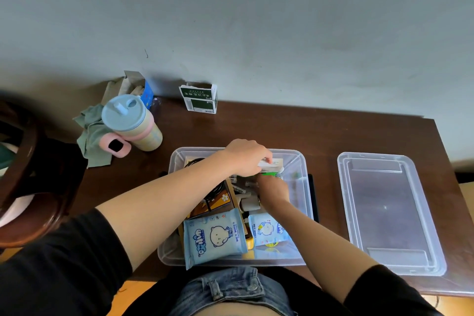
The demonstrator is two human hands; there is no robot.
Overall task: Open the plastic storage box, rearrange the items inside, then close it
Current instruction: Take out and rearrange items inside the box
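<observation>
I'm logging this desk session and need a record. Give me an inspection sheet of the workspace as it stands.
Surface: dark wooden table, against a grey wall.
Job's things: clear storage box open, holding two wet wipes packs and small items; lid lies on the table to its right.
Clutter: lidded cup, green cloth, green carton, blue carton.
Hands: left hand grips a white packet; right hand reaches into the box, grip unclear.
Cables: black cable inside the box.
Surroundings: wooden chair at left.
</observation>
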